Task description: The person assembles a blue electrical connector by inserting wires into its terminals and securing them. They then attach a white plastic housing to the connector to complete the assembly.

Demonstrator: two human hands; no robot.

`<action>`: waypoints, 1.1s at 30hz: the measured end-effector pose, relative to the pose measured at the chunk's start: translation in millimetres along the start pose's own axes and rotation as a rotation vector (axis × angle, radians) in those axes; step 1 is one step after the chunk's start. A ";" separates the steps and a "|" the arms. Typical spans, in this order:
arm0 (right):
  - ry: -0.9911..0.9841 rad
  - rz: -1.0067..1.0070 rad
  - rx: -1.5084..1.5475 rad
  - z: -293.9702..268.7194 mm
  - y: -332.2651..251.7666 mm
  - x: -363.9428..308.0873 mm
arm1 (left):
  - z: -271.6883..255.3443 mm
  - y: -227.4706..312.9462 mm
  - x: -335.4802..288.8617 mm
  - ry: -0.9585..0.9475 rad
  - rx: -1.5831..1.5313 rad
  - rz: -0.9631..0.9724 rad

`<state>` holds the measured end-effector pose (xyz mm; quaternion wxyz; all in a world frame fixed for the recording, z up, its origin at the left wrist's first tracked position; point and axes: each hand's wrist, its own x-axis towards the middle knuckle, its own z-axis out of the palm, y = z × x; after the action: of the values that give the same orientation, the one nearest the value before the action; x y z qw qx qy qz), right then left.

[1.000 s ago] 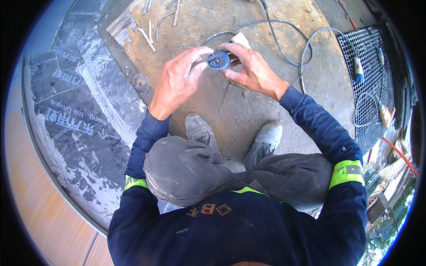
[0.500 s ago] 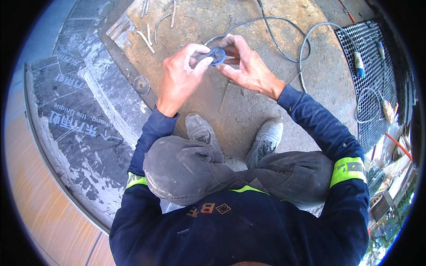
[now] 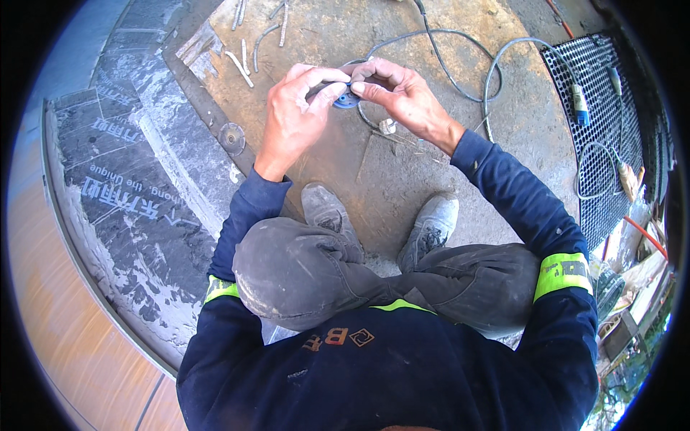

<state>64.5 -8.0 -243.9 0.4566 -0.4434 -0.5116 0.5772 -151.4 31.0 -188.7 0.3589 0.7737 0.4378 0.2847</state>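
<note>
A small, round blue disc (image 3: 346,99) with holes in it hangs between my two hands, ahead of my shoes. My left hand (image 3: 298,108) has thumb and bent fingers closed at its upper left edge. My right hand (image 3: 402,100) pinches at its upper right edge, the fingertips meeting those of the left. The top of the disc is hidden behind my fingers. Just below my right hand, a white cable end (image 3: 387,127) rests on the dusty ground, with a grey cable (image 3: 368,115) running to it.
Several short rod-like pieces (image 3: 239,68) lie at the far left near a worn round disc (image 3: 231,138). Grey cable loops (image 3: 496,68) curve at the far right, beside a black mesh mat (image 3: 604,93) with a blue-and-white connector (image 3: 581,108). Printed dark sheeting (image 3: 122,179) covers the left.
My hands have drawn closer together, and the blue disc has tilted and shows less of its face. The white cable end now shows below my right hand.
</note>
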 end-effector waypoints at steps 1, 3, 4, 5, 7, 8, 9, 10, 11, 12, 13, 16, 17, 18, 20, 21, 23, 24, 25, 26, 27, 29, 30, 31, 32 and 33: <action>-0.015 0.009 0.150 1.1 1.9 1.7 | -0.2 0.6 1.4 0.001 -0.001 -0.020; -0.057 0.037 0.234 -1.2 3.9 3.2 | 0.5 1.4 1.2 0.007 -0.016 -0.045; -0.081 0.050 0.277 -2.1 2.3 4.0 | 1.8 0.2 -0.1 0.015 -0.027 -0.052; -0.090 0.026 0.171 -3.8 0.5 4.1 | 2.2 -0.9 -1.0 0.022 -0.038 -0.058; -0.106 -0.018 -0.040 -6.9 -7.9 4.0 | 1.0 -1.7 -3.5 0.033 -0.021 -0.076; -0.067 -0.084 -0.221 -7.1 -14.1 3.8 | 0.5 -1.6 -4.4 0.038 -0.014 -0.086; -0.027 -0.151 -0.402 -7.3 -21.4 3.0 | -0.3 -0.5 -4.3 0.041 0.005 -0.077; 0.015 -0.216 -0.585 -7.4 -28.1 1.4 | -0.5 1.2 -3.5 0.042 0.022 -0.066; 0.036 -0.244 -0.667 -6.9 -31.6 0.0 | -0.4 2.4 -2.8 0.044 0.038 -0.055; 0.056 -0.273 -0.749 -6.2 -34.5 -1.1 | 0.6 2.2 -2.8 0.053 0.039 -0.038; 0.077 -0.303 -0.829 -5.6 -37.3 -1.2 | 1.4 1.8 -2.7 0.061 0.042 -0.021; 0.011 -0.174 -0.607 -4.6 -46.1 1.3 | 2.4 1.4 -1.5 0.077 0.048 0.016; 0.020 -0.138 -0.576 -3.6 -47.2 1.3 | 2.6 1.4 -1.2 0.080 0.050 0.025; 0.028 -0.102 -0.544 -2.7 -48.1 1.1 | 2.6 2.9 -0.9 0.078 0.059 0.026; 0.041 -0.063 -0.537 -0.9 -48.8 2.2 | 3.0 6.9 -1.4 0.077 0.079 0.025; 0.048 -0.058 -0.564 -0.3 -49.1 3.0 | 4.7 7.3 -1.7 0.093 0.077 0.028; 0.051 -0.054 -0.581 0.1 -50.2 5.0 | 7.1 8.2 -1.7 0.124 0.075 0.036; 0.047 -0.054 -0.573 -0.2 -50.3 6.7 | 5.8 7.9 -2.1 0.121 0.073 0.032; 0.043 -0.055 -0.566 -1.1 -50.7 8.7 | 4.1 7.4 -2.0 0.118 0.070 0.029; 0.010 -0.035 -0.549 -3.9 -52.4 10.2 | 2.6 7.1 -1.7 0.116 0.067 0.026; -0.024 -0.015 -0.532 -8.2 -55.1 11.2 | 1.6 7.0 -1.2 0.116 0.059 0.027; -0.023 0.013 -0.425 -8.9 -52.7 10.0 | 0.8 6.9 -1.2 0.111 0.043 0.030; 0.009 0.020 -0.336 -5.9 -47.0 8.5 | 1.0 7.4 -1.2 0.116 0.026 0.011; 0.039 0.025 -0.248 -3.6 -45.2 8.4 | 1.0 8.5 -0.8 0.123 0.009 -0.008; 0.033 0.075 -0.258 -3.2 -45.3 8.5 | 1.2 9.4 0.0 0.130 -0.008 -0.026; 0.026 0.126 -0.267 -2.4 -46.3 8.4 | 3.0 8.5 0.0 0.151 -0.047 -0.029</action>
<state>68.7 3.5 -198.4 0.3630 -0.5390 -0.5491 0.5256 -145.2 27.0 -183.6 0.3468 0.7351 0.4678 0.3472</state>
